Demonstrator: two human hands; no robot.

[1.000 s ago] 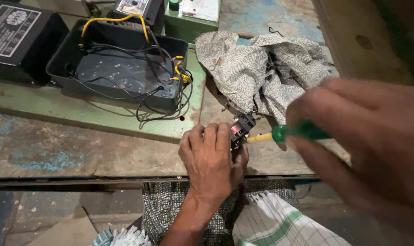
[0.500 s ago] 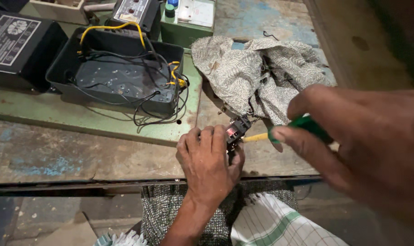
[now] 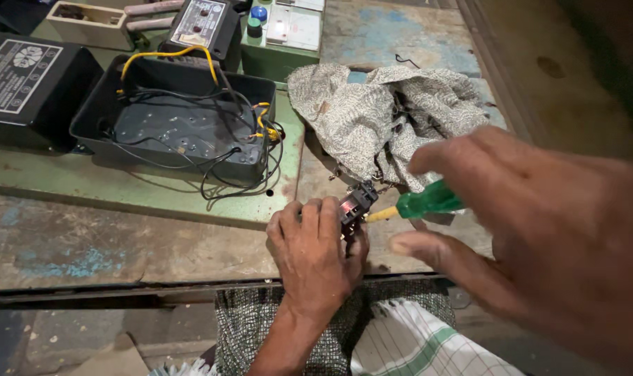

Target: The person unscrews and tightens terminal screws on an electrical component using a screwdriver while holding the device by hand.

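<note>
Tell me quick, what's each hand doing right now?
Left hand: closed on a small black electrical part.
Right hand: holding a green-handled screwdriver, tip at the part.

right hand (image 3: 539, 237): blurred, edge-cut | small black part (image 3: 357, 203): half-hidden | screwdriver tip: hidden

Small black switch (image 3: 357, 203), green-handled screwdriver (image 3: 421, 203) touching.

The left hand (image 3: 315, 257) lies palm down, forearm reaching up from below, its fingers curled shut around something small. The right hand (image 3: 539, 230) hovers close to the camera, fingers pinched together.
</note>
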